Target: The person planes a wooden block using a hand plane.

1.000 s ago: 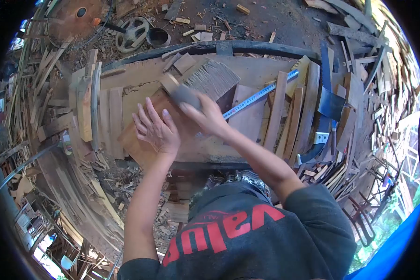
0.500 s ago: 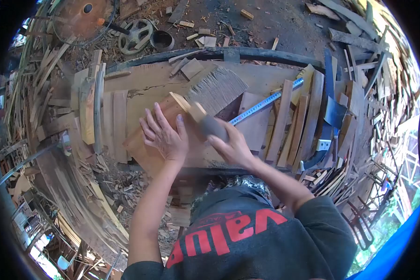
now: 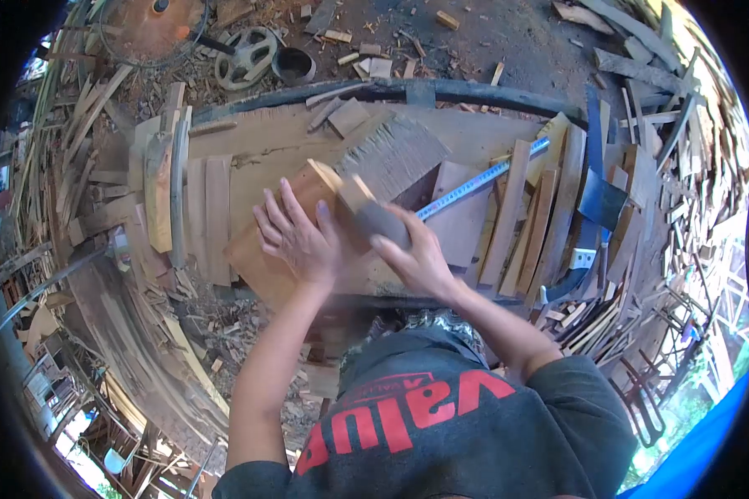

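Observation:
My left hand [image 3: 301, 241] lies on a reddish-brown wooden board [image 3: 254, 256], its fingers spread flat over the face. The board sits at an angle on the workbench, with a paler edge at its upper right. In my right hand [image 3: 422, 259] is a sanding block [image 3: 380, 224], a piece of wood with a dark grey sheet around it, blurred by motion. The block is right beside the board's right edge. Just beyond the hands lies a rough-sawn grey wood piece [image 3: 395, 154]. A tape measure's blade [image 3: 466, 188] stretches out to the right of the block.
Wooden strips [image 3: 505, 212] and a handsaw [image 3: 591, 179] lie along the bench's right side. More strips [image 3: 177, 183] are at its left. Beyond the bench, a spoked wheel [image 3: 245, 60] and a round container [image 3: 293, 65] rest on the scrap-strewn ground. Wood piles surround the bench.
The view has shifted slightly. My left hand stays flat on the board, while the blurred sanding block in my right hand has moved only a little beside the board's edge.

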Motion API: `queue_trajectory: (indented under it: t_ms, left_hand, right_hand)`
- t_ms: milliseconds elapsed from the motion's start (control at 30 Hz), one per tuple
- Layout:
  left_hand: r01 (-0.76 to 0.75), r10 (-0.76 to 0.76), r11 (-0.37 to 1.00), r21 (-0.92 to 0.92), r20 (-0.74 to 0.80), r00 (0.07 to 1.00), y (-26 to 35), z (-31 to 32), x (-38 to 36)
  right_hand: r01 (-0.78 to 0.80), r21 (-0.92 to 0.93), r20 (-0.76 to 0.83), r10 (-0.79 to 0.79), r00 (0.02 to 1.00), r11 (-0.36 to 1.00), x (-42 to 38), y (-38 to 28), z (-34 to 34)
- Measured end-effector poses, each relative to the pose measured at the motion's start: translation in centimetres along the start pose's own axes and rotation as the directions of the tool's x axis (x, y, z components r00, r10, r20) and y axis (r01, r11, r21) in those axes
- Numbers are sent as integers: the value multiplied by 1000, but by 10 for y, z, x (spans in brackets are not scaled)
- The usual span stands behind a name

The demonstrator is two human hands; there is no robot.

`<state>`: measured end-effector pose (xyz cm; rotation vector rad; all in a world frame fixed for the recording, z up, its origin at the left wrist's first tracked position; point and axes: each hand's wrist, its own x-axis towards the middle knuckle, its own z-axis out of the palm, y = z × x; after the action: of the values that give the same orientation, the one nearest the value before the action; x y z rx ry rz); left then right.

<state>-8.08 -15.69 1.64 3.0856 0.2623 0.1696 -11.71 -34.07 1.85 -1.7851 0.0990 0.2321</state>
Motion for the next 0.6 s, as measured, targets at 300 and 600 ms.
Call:
queue_trajectory:
  t_ms: [300,600]
  left_hand:
    - [-4,3,1000,-18,-51,999,-1,4,4]
    - [-23,22,1000,-21,-52,998,-4,4,5]
  right_hand:
    - [167,31,-38,-165,985,986,63,-12,20]
    - [110,164,-75,-98,992,980,126,-19,50]
